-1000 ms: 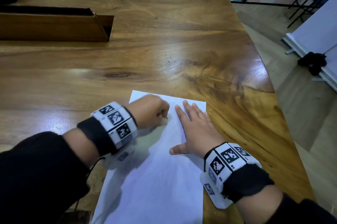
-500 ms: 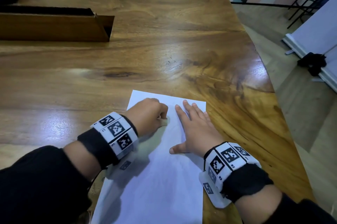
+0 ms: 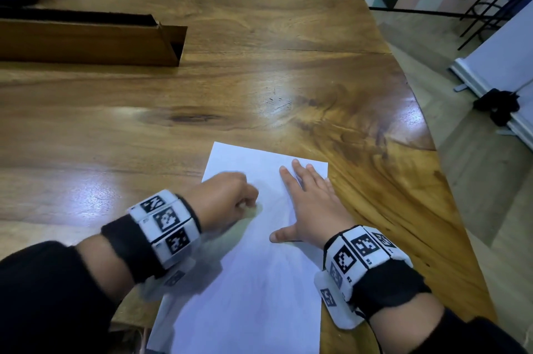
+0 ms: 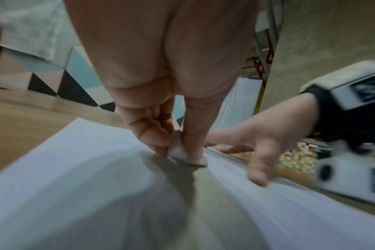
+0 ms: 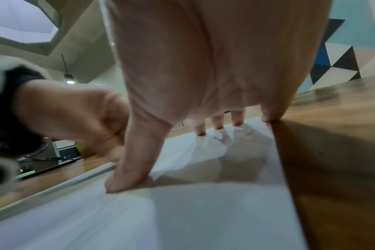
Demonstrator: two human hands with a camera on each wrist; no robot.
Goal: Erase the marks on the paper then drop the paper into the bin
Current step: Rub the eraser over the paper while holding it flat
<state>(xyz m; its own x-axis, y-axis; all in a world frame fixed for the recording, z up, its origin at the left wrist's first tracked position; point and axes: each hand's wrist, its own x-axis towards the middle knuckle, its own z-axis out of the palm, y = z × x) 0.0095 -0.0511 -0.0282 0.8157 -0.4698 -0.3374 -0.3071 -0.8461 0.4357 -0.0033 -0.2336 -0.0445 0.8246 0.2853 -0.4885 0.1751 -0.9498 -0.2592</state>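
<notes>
The left hand is down on the paper, its fingers curled tight and clamped on a small pale eraser, thumb on one side, fingertips on the other. The eraser's lower edge is touching the sheet right beneath that pinch, and the wrist view is streaky with blur there. Just beside it sits the right hand, flat on the sheet, fingers straight and spread apart, tips pressing the paper's far end and the thumb planted nearer the person. The little finger lands right at the paper's right edge, where the wooden bench shows. The white sheet runs from under both hands back toward the person, lying flat on the bench. Any marks under the eraser are too faint to make out. Well beyond the fingers, at the far left of the bench, stands a long wooden box with an open end.
</notes>
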